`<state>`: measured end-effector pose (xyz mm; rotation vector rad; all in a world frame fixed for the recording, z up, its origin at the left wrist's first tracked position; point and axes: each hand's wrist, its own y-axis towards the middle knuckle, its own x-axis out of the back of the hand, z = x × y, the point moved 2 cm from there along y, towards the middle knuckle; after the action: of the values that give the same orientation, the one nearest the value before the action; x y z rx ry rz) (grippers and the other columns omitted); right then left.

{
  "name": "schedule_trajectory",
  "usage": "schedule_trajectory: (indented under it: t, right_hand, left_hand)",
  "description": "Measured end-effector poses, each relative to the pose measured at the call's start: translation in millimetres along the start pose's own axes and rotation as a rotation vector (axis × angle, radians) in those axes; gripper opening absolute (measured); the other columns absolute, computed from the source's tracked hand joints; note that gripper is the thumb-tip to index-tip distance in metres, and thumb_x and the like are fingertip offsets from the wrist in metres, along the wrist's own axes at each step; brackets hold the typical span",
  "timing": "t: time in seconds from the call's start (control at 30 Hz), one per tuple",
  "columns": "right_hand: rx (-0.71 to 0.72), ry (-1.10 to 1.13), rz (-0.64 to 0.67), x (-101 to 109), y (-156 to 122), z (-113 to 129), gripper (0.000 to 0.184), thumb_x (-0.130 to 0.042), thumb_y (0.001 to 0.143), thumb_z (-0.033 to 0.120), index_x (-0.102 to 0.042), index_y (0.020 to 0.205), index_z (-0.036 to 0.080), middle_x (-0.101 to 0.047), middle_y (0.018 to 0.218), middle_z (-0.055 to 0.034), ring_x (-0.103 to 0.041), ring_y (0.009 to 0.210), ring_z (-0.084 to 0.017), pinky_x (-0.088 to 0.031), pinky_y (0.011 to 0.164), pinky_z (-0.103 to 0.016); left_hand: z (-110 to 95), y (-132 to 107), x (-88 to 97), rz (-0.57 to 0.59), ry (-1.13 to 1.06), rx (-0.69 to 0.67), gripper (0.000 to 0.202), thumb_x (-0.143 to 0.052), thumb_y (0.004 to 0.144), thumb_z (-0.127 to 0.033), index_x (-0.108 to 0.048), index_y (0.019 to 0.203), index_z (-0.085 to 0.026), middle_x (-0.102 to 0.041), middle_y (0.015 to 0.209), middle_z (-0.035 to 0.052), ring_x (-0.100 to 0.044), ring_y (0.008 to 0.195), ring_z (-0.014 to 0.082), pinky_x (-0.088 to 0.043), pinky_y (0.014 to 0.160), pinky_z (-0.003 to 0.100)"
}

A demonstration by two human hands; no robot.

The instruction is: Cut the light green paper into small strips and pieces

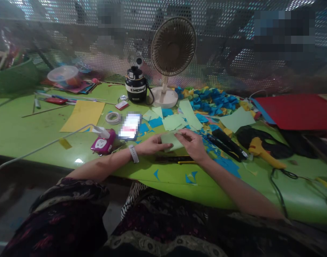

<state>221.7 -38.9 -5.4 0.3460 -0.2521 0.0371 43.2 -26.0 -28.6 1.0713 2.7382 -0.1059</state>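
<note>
Between my two hands is a small piece of pale green paper (171,140), held just above the table. My left hand (152,144), with a watch at the wrist, grips its left edge between thumb and fingers. Pinching the upper right part of the paper is my right hand (193,143). Beneath the hands lie a dark tool (169,159), its kind hard to make out, and a thin yellow stick-like item (186,162). More pale green paper pieces (174,122) lie just beyond. A black stapler-like tool (227,143) rests right of my right hand.
A fan (174,46) and a black bottle (136,87) stand at the back beside a heap of blue and yellow paper pieces (215,101). A phone (130,126), tape roll (112,117) and purple tissue pack (103,142) lie left. At right is a yellow glue gun (260,148).
</note>
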Motion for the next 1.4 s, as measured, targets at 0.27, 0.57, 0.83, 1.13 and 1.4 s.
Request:
schedule_trajectory:
  t: [0.27, 0.57, 0.83, 1.13, 1.4]
  right_hand:
    - [0.032, -0.016, 0.0, -1, -1, 2, 0.029, -0.071, 0.081, 0.049, -0.069, 0.079, 0.02, -0.066, 0.081, -0.0021, -0.06, 0.074, -0.016, -0.052, 0.071, -0.031]
    - [0.079, -0.086, 0.002, -1, -2, 3, 0.03, -0.068, 0.084, 0.051, -0.069, 0.079, 0.022, -0.066, 0.08, -0.0022, -0.06, 0.074, -0.018, -0.05, 0.07, -0.032]
    - [-0.003, -0.009, -0.03, -1, -2, 4, 0.031, -0.075, 0.077, 0.051, -0.068, 0.082, 0.021, -0.07, 0.082, -0.0026, -0.064, 0.075, -0.018, -0.053, 0.076, -0.035]
    - [-0.158, 0.196, -0.156, 12, 12, -2, 0.045, -0.077, 0.069, 0.063, -0.065, 0.082, 0.022, -0.072, 0.082, -0.0034, -0.067, 0.077, -0.019, -0.056, 0.076, -0.035]
    - [-0.19, 0.134, 0.038, 2, 4, 0, 0.039, -0.081, 0.064, 0.057, -0.068, 0.073, 0.021, -0.068, 0.07, -0.0002, -0.058, 0.061, -0.015, -0.049, 0.059, -0.03]
  left_hand:
    - [0, -2, -0.2, -0.009, 0.054, 0.041, 0.036, -0.071, 0.083, -0.044, -0.063, 0.1, -0.014, -0.066, 0.081, 0.0016, -0.057, 0.066, 0.0095, -0.044, 0.061, 0.023]
    - [-4, -2, -2.0, -0.037, 0.042, 0.05, 0.033, -0.074, 0.08, -0.043, -0.065, 0.096, -0.016, -0.067, 0.079, 0.0009, -0.058, 0.066, 0.0098, -0.046, 0.063, 0.024]
    - [-4, -3, -2.1, -0.006, 0.047, 0.032, 0.037, -0.073, 0.081, -0.045, -0.065, 0.103, -0.016, -0.066, 0.079, 0.0008, -0.056, 0.064, 0.0089, -0.044, 0.061, 0.022]
    - [-7, -5, -2.9, -0.018, 0.022, 0.053, 0.034, -0.072, 0.083, -0.041, -0.063, 0.101, -0.014, -0.064, 0.08, 0.0018, -0.057, 0.067, 0.0096, -0.043, 0.061, 0.023]
    - [-4, -4, -0.2, -0.019, 0.094, 0.063, 0.034, -0.07, 0.083, -0.045, -0.063, 0.093, -0.014, -0.06, 0.072, 0.0004, -0.048, 0.058, 0.0084, -0.034, 0.054, 0.023]
